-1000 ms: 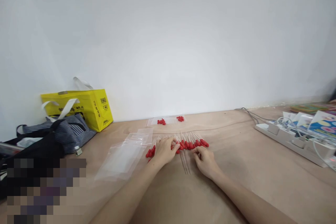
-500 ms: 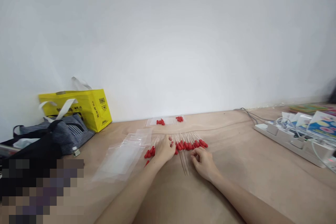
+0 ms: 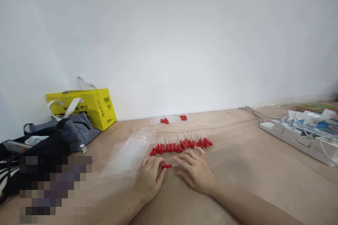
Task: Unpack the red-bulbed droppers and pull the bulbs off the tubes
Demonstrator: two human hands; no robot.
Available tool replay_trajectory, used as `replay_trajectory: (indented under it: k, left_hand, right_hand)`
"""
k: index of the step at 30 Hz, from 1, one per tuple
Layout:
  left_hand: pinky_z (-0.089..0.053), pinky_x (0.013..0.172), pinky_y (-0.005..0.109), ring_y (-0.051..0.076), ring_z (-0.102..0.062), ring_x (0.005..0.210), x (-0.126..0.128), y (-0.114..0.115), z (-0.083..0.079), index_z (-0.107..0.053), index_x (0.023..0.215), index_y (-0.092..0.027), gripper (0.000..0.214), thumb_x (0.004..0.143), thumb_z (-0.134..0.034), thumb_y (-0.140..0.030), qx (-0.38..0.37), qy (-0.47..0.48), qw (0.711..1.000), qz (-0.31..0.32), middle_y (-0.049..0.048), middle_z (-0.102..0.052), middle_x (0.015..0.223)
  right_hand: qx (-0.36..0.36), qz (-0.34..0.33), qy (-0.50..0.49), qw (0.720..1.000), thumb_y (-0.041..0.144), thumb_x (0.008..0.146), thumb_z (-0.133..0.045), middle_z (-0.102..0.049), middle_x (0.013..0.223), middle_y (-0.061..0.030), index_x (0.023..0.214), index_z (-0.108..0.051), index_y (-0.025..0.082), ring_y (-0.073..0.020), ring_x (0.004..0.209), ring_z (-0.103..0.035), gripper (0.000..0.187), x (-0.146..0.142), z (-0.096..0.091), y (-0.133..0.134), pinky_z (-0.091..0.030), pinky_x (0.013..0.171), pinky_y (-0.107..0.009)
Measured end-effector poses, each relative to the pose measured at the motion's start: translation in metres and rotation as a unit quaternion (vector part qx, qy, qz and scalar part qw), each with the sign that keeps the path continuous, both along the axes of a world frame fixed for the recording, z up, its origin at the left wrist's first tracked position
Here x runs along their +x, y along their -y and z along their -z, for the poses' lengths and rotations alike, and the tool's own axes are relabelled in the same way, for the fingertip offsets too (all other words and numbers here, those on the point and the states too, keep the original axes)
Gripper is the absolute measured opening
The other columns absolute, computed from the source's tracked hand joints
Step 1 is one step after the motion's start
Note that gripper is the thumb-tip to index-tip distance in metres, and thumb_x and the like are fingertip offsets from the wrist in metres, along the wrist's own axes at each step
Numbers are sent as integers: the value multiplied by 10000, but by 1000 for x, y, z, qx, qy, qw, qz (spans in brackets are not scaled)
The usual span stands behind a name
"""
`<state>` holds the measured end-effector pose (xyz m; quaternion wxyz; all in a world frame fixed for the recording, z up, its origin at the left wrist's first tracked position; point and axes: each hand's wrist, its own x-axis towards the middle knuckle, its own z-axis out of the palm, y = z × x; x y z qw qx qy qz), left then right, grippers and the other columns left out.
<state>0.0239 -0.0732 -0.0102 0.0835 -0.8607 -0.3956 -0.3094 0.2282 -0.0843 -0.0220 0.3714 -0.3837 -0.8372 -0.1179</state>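
A row of several clear droppers with red rubber bulbs (image 3: 182, 144) lies across the tan table (image 3: 250, 161). My left hand (image 3: 149, 177) and my right hand (image 3: 195, 170) rest just in front of that row. Between them lies one dropper (image 3: 169, 165), its red bulb pinched by my left fingertips and its clear stem under my right fingers. My right hand's other fingers are spread low over the table. A stack of clear plastic bags (image 3: 129, 153) lies just left of my left hand.
Two filled bags with red bulbs (image 3: 173, 119) lie by the white wall. A yellow bag (image 3: 87, 105), a striped bag (image 3: 66, 130) and a black bag (image 3: 39, 147) stand at the left. A white power strip (image 3: 298, 140) with cables and colourful packets sits at the right.
Both hands have pulled back from the row toward me, bringing a single dropper out of it. The row now lies uncovered.
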Motion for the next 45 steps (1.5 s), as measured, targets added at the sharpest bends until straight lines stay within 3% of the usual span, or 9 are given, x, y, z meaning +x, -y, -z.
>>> replay_trajectory:
  k: [6,10,15,22,28,32,35,39,45]
  left_hand:
    - [-367,762,340,181,-546,785,5,-2,-1,-519,971,-197,194,788,-458,-212,16,-10,999,35,30,-618,832]
    - [-352,789,359,191,-530,853,14,-4,-3,-586,945,-229,171,799,-500,-255,23,-37,998,54,24,-632,907]
    - [-323,835,383,167,-540,782,15,-4,-3,-630,768,-239,156,819,-482,-232,14,-42,998,45,-8,-663,775]
    - [-290,877,432,171,-547,747,6,-1,0,-622,720,-255,157,806,-494,-226,16,-54,998,39,-23,-671,711]
    - [-411,724,357,169,-568,718,-19,-4,-3,-627,737,-254,200,812,-445,-214,13,-2,1000,2,-1,-662,745]
    - [-472,631,262,154,-565,712,-25,-4,-2,-628,885,-234,245,835,-391,-272,-7,85,996,14,36,-587,764]
    - [-487,657,275,161,-571,725,-27,-8,1,-607,948,-201,280,827,-367,-279,-34,143,988,-38,47,-562,793]
    - [-482,590,274,148,-562,623,-34,-17,3,-558,934,-183,258,775,-393,-301,-109,186,970,-114,23,-561,743]
    - [-437,498,244,127,-527,493,-30,-18,-2,-473,751,-204,177,703,-472,-375,-210,205,942,-162,-43,-538,572]
  right_hand:
    - [-15,16,-2,1000,200,833,-454,-627,661,8,909,-600,258,-144,728,-502,174,-7,8,-8,-153,900,-424]
    - [-10,8,-7,1000,182,839,-427,-624,662,11,913,-591,253,-139,712,-481,193,-6,7,-7,-157,886,-410]
    - [-25,-6,13,1000,152,822,-422,-597,629,19,821,-587,233,-136,710,-457,184,-4,6,-4,-154,885,-405]
    - [-43,-35,18,998,119,806,-393,-579,598,18,759,-569,222,-131,684,-448,210,-2,9,-3,-163,890,-397]
    - [-63,50,-17,997,158,829,-376,-574,606,-7,765,-586,208,-150,695,-457,225,19,6,-2,-209,830,-378]
    - [-98,61,-60,991,173,853,-342,-590,706,-30,850,-598,207,-144,689,-484,258,22,5,-4,-276,724,-310]
    - [-133,91,-110,981,135,834,-326,-585,799,-44,934,-586,206,-143,701,-516,287,26,5,-7,-318,685,-283]
    - [-172,138,-131,967,75,763,-316,-565,761,-63,912,-590,168,-163,698,-533,326,42,9,-11,-361,649,-273]
    - [-213,184,-134,950,52,697,-328,-594,771,-63,827,-522,165,-187,744,-554,260,50,14,-14,-366,638,-274]
